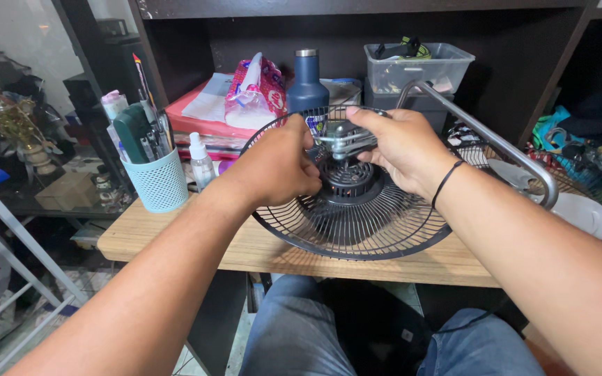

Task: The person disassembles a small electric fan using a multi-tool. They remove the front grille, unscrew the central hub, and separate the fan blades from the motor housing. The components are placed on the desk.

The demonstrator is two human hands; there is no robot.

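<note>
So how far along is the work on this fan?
Done: the fan grille lies flat on the wooden table, and white blades lie apart at right. In hand: both hands, left hand and right hand, grip a metal tool at the hub. Left: the hub remains attached.

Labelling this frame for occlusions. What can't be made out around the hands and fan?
Head view only:
- Left hand: fingertips hidden behind its own back; grasp unclear.
- Motor hub: top covered by both hands.
- Metal part under right hand: too small to identify.
- Metal tube: lower end hidden behind the right forearm.
- Fan grille: right side hidden by the right forearm.
</note>
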